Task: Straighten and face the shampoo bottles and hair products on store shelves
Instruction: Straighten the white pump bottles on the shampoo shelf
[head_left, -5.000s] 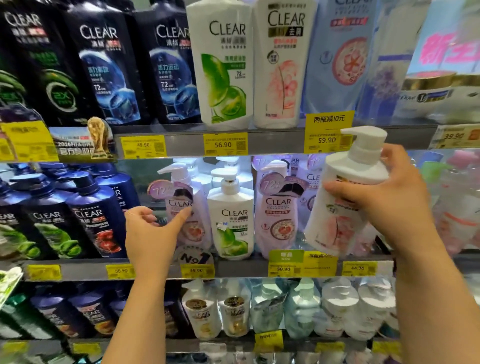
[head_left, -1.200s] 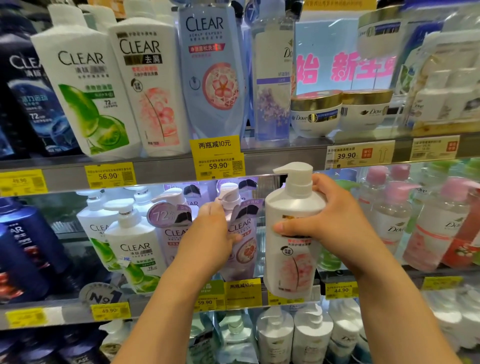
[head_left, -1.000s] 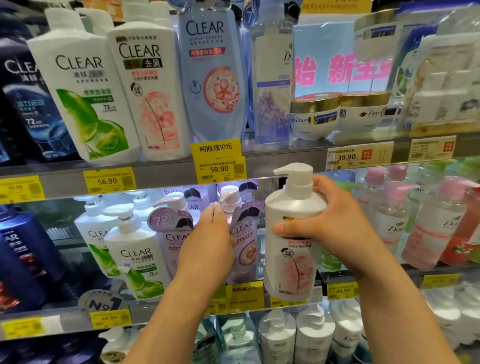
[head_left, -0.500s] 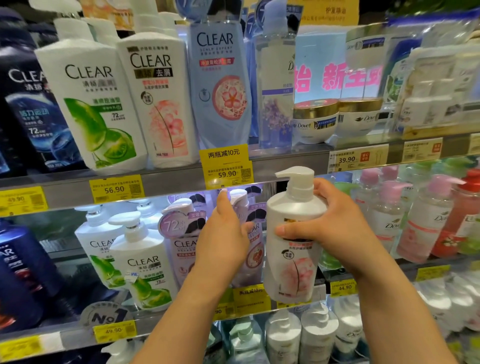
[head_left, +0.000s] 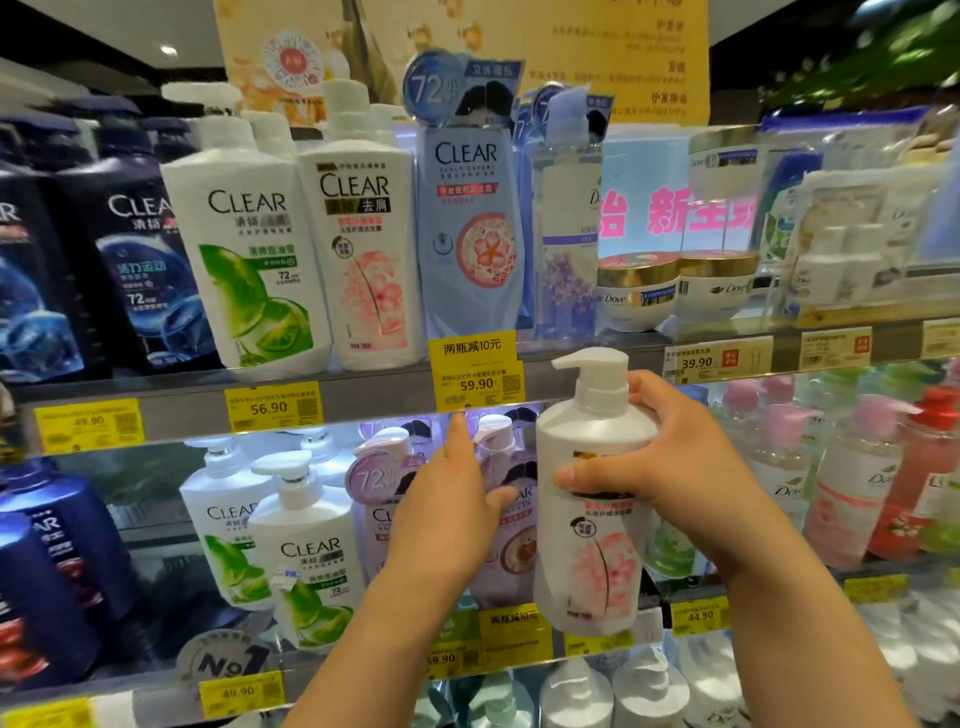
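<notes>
Head view: right hand (head_left: 685, 478) grasps a white pump bottle (head_left: 589, 493) before the middle shelf (head_left: 332, 402); left hand (head_left: 447, 512), fingers straight and released, touches a lilac CLEAR bottle (head_left: 511, 540) left of it.

I see a white pump bottle (head_left: 589, 499) with a pale pink flower print low on its front and a dark band of label above it. On the upper shelf, left of centre, stands a white bottle with a green leaf and lime pattern (head_left: 249, 270), next to a white bottle with pink blossoms (head_left: 363, 260) and a light blue pouch with a round pink floral medallion (head_left: 470, 234). Far left are dark navy bottles with icy blue graphics (head_left: 135, 270). The price tags (head_left: 475, 382) are yellow. At right, clear bottles with pink pumps (head_left: 779, 467) stand beside a red-capped one (head_left: 930, 467).
</notes>
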